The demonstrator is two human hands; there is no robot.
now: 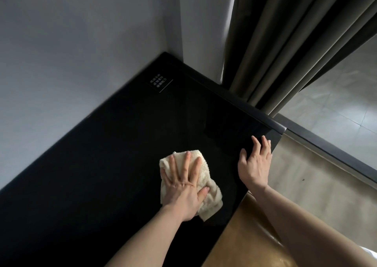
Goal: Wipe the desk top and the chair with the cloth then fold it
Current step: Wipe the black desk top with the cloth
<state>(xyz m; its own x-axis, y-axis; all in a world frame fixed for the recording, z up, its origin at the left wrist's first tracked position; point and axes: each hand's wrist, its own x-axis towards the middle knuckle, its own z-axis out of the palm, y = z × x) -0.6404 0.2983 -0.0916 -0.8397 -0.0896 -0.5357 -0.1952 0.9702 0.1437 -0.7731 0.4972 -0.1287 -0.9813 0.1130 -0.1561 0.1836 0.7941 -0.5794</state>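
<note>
Black and glossy, the desk [114,144] fills the corner where two pale walls meet, its flat top smooth enough to carry faint reflections. Set into it near the back wall is a small square panel [160,82] with a grid of tiny pale marks. The cloth [210,197] is cream terry, nubbly and soft, bunched into a loose rumpled pad lying on the desk near its front right part. The left hand [183,189] presses flat on top of it, fingers straight and spread, thumb out to the side, gripping nothing. The right hand [256,162] lies flat on the desk close to its right edge, just beside the cloth but apart from it, fingers straight and relaxed, holding nothing. A heavy grey-brown curtain [285,48] hangs in deep vertical folds behind the desk's far right corner. Pale tiles [336,103] lie beyond it, and a smooth tan surface [255,236] shows below the desk's edge; what it is I cannot tell.
</note>
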